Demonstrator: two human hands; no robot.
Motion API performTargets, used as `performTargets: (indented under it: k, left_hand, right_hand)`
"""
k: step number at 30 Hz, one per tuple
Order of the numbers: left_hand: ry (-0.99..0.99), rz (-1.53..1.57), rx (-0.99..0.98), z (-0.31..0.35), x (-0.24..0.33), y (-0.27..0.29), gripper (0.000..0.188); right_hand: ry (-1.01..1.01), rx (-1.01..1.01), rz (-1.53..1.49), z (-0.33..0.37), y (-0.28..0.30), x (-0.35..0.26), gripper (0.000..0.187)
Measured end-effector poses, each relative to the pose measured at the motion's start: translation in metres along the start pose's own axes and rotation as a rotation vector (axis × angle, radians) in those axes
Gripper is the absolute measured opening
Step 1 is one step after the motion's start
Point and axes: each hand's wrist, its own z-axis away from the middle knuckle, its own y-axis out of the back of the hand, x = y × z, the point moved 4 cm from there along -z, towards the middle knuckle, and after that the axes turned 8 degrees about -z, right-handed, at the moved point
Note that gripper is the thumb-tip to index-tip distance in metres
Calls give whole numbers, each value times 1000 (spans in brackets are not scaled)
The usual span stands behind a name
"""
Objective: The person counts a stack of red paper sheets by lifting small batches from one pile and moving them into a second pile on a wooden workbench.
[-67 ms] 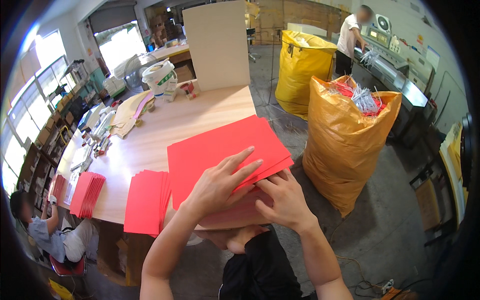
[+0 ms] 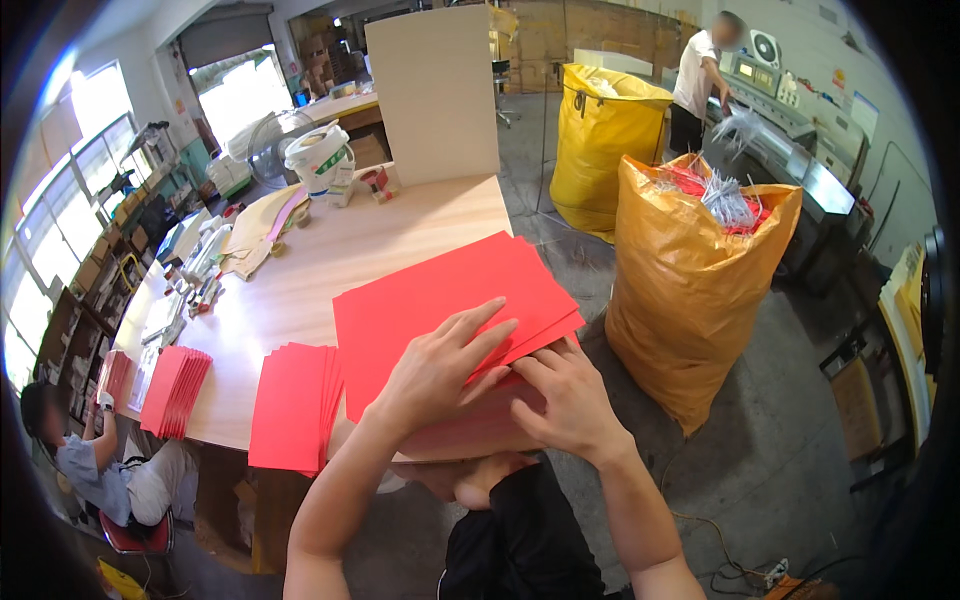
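Note:
A stack of large red paper sheets (image 2: 430,300) lies fanned a little on the wooden table in front of me. My left hand (image 2: 448,358) rests on top of it, palm down with fingers spread. At the near right edge of the sheets is my right hand (image 2: 562,390); its fingertips touch that edge and are partly hidden under it, while the thumb stands apart. To the left, a smaller fanned pile of red sheets (image 2: 290,405) reaches over the table's front edge. Farther left lies another fanned red stack (image 2: 175,390).
An orange sack (image 2: 690,290) of paper shreds stands right of the table (image 2: 440,215), with a yellow sack (image 2: 605,150) behind it. A white bucket (image 2: 320,160) and an upright pale board (image 2: 432,95) stand at the back. One person (image 2: 695,80) works at a machine; another (image 2: 110,470) sits left.
Both my hands and the red sheets stay almost in place. The person at the machine has raised a bundle of pale strips slightly.

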Motion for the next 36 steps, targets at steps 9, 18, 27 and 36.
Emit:
performTargets:
  k: [9,18,27,36]
  left_hand:
    - [19,69,-8,0,-3,0,47]
    - [77,163,50,-3,-2,8,50]
    - [112,278,60,-3,-6,7,26]
    - [104,302,66,-4,-4,11,51]
  right_hand:
    - [-375,412,19,31,42,33,23]
    - [-330,231,-24,-21,58,0,38]
    - [-470,464,-935,-28,18,29,37]
    - [-551,380,-1198,-26,22,38,37]
